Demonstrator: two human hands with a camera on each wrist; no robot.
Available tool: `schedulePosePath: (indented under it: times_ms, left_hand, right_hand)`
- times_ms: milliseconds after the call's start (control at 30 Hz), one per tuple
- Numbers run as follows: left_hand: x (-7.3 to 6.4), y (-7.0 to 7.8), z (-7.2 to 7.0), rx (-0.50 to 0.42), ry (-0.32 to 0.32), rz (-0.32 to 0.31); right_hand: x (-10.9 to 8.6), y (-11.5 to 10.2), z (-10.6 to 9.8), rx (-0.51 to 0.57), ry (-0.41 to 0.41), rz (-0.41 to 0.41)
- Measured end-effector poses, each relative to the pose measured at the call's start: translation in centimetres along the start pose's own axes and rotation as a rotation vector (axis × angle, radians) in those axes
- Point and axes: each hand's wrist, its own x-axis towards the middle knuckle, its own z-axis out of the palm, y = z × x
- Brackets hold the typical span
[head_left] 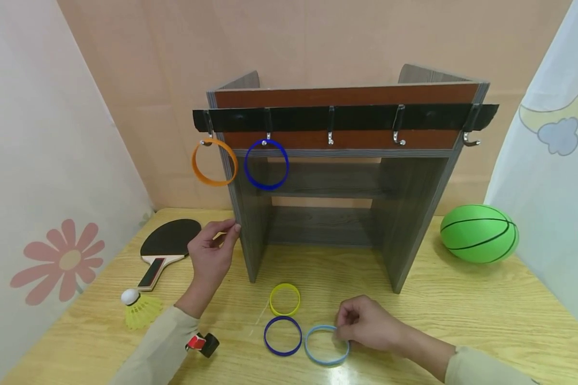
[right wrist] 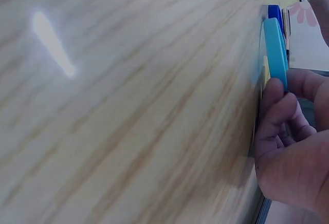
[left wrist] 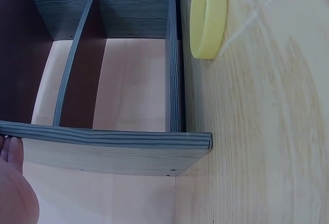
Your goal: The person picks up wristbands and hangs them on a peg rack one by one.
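My right hand (head_left: pixel 368 323) pinches the right rim of a light blue wristband (head_left: pixel 326 363) low over the table; the right wrist view shows this band (right wrist: pixel 275 47) between thumb and fingers. Left of it lie a dark blue wristband (head_left: pixel 283 353) and, farther back, a yellow wristband (head_left: pixel 285 314). My left hand (head_left: pixel 212 254) touches the front edge of the left side panel of a grey wooden shelf (head_left: pixel 250 235), fingertips right at the edge (left wrist: pixel 103 135). An orange wristband (head_left: pixel 196 171) hangs on the leftmost hook, a blue wristband (head_left: pixel 268 187) on the second.
Across the shelf's top runs a black strip (head_left: pixel 298 118) with several metal hooks; the middle hook (head_left: pixel 331 139) and the two right of it carry nothing. A table tennis bat (head_left: pixel 170 238) and a shuttlecock (head_left: pixel 142 310) lie left, a green ball (head_left: pixel 479 233) right.
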Motion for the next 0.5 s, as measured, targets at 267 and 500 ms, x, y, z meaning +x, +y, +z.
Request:
schedulePosePath:
  times_ms: [267, 500]
  left_hand:
    - [0.0, 0.1, 0.1, -0.004, -0.009, 0.008]
    - [0.0, 0.0, 0.0, -0.006, 0.005, 0.007]
  right_hand:
    - [-0.9, 0.4, -1.3, 0.189, -0.077, 0.017]
    - [-2.0, 0.6, -3.0, 0.253, -0.064, 0.013]
